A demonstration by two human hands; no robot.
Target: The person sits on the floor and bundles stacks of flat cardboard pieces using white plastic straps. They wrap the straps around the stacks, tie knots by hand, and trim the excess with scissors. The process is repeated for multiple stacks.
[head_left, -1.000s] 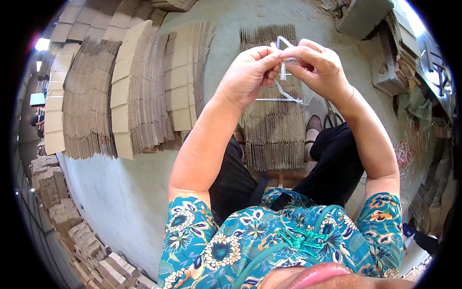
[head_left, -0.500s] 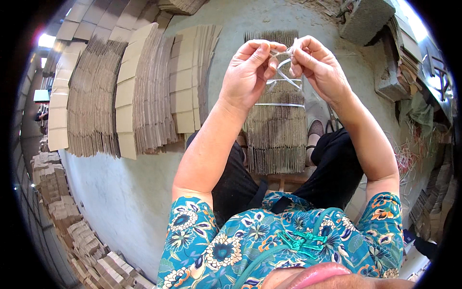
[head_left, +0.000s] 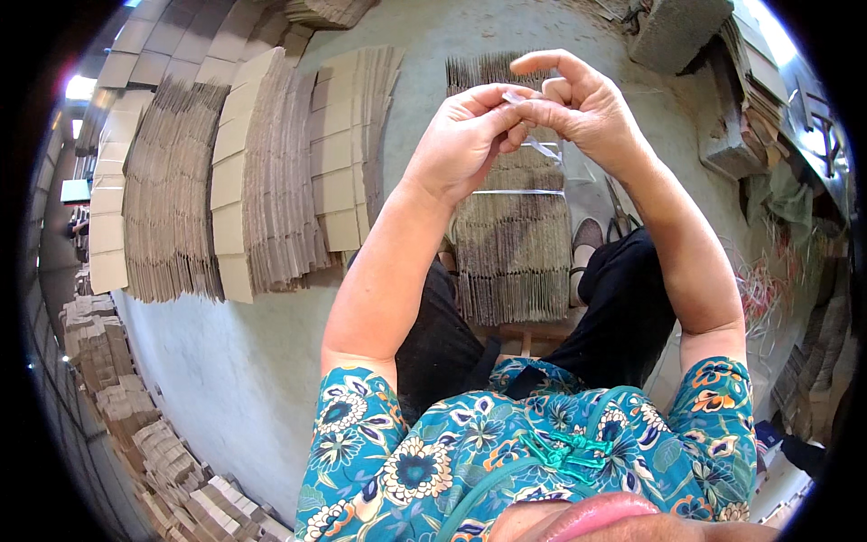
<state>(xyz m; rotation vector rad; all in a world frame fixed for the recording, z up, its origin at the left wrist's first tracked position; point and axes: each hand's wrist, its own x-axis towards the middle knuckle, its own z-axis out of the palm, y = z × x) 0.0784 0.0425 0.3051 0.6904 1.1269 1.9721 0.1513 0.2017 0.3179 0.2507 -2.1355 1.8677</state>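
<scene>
My left hand [head_left: 465, 140] and my right hand [head_left: 591, 113] meet above a bundle of folded brown cardboard pieces [head_left: 510, 257]. Between their fingertips is a thin white plastic strap [head_left: 545, 149], one short end poking up over the left fingers. My left thumb and fingers pinch it. My right thumb presses against the left fingertips on the strap, with the right index finger raised and bent. The bundle stands between my feet, a white band [head_left: 519, 191] drawn across it. My hands hide part of the strap and the bundle's far part.
Long rows of stacked cardboard [head_left: 271, 172] stand on the floor to my left. More cardboard piles [head_left: 135, 406] line the lower left. Beside my right shoe [head_left: 587, 233] lie what look like scissors [head_left: 619, 212]. Loose strap scraps [head_left: 763, 289] and a grey block [head_left: 677, 32] are on the right.
My hands have come together; they were slightly apart, with strap looped between them. My right index finger has lifted, and less of the strap shows now.
</scene>
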